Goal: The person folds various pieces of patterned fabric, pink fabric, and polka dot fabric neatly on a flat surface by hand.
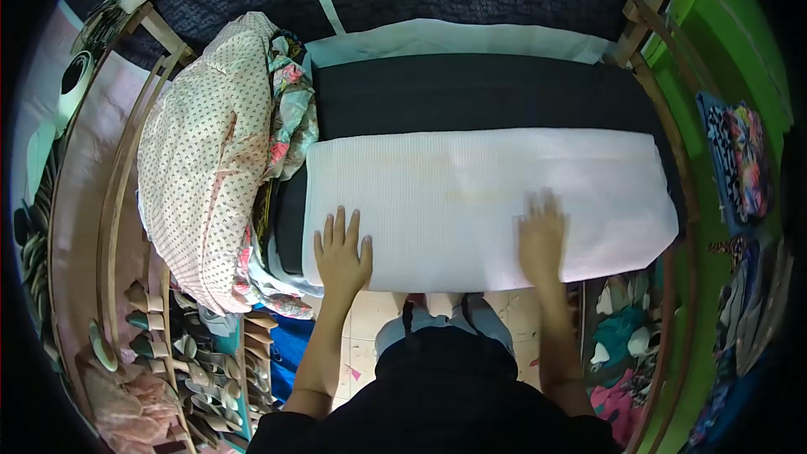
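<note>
Two hands (342,256) (542,242) flank a faint yellowish streak (476,196) on white cloth (429,240).

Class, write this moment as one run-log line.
left hand: palm down on white cloth | right hand: over it, blurred, contact unclear | white cloth: on black fabric | patterned bundle: at left

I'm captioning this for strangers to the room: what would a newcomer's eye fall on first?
Probably the broad white cloth on the black surface at the centre, with the left hand palm-down near its left end and the blurred right hand towards its right. Next would come the bulky patterned bundle heaped at the left and the bright green wall on the right side.
</note>
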Action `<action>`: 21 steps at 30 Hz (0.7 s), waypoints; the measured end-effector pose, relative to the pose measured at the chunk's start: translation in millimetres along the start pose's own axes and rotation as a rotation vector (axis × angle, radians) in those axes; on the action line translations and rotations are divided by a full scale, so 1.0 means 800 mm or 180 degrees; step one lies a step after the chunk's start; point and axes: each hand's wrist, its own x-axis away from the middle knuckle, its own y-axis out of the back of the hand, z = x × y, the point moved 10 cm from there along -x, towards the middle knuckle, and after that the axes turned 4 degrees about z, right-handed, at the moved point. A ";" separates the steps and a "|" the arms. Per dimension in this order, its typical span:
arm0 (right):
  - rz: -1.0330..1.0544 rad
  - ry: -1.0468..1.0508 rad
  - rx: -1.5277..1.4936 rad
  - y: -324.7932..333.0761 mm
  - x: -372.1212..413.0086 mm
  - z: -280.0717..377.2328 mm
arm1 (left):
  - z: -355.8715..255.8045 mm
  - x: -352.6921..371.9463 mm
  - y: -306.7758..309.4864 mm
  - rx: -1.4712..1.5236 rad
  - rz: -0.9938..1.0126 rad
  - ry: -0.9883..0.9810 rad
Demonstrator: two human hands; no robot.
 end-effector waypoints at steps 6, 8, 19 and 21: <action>0.0540 0.1232 -0.0507 -0.036 0.061 0.202 | 0.034 -0.012 0.005 0.0113 0.0009 -0.0150; 0.0164 0.0590 -0.0223 -0.038 0.054 0.170 | 0.054 -0.013 0.005 0.0135 0.0002 -0.0143; 0.0884 0.1999 -0.1237 -0.033 0.035 0.300 | 0.059 -0.027 0.002 0.0268 0.0276 -0.0355; -0.0028 0.0826 -0.0873 0.009 -0.027 0.228 | 0.045 -0.039 0.013 0.0387 0.0354 -0.0516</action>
